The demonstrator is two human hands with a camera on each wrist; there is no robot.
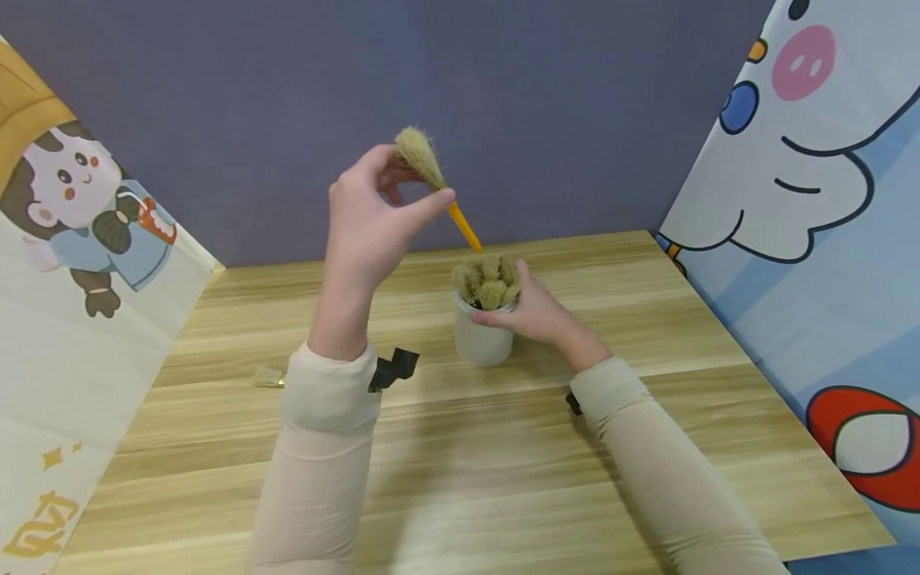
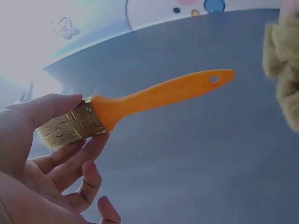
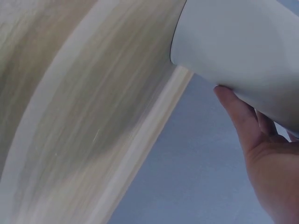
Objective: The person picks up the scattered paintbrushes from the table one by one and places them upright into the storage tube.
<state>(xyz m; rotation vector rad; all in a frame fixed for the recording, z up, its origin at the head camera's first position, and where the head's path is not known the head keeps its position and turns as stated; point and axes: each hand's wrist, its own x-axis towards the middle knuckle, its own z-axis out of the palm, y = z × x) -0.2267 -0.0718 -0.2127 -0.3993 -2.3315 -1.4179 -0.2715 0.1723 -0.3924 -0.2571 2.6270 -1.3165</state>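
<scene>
Between thumb and fingers, my left hand (image 1: 366, 212) pinches a paintbrush (image 2: 168, 95) by its brass ferrule. Its orange handle slants down toward a white cup (image 1: 483, 343), and its pale bristles point up. The brush is in the air, above and left of the cup. My right hand (image 1: 542, 311) grips the cup near its rim from the right, thumb in front. Several upturned bristle heads (image 1: 491, 279) fill the cup's mouth; their handles are hidden inside. In the right wrist view, the fingers of the right hand (image 3: 261, 154) lie against the smooth cup wall (image 3: 233, 42).
Another brush (image 1: 270, 377) lies on the wooden table (image 1: 237, 479), partly covered by the left sleeve (image 1: 331, 391). A dark grey panel (image 1: 575, 120) stands behind the table. Cartoon-printed sheets flank both sides. A black strap piece (image 1: 395, 369) sticks out at the left wrist.
</scene>
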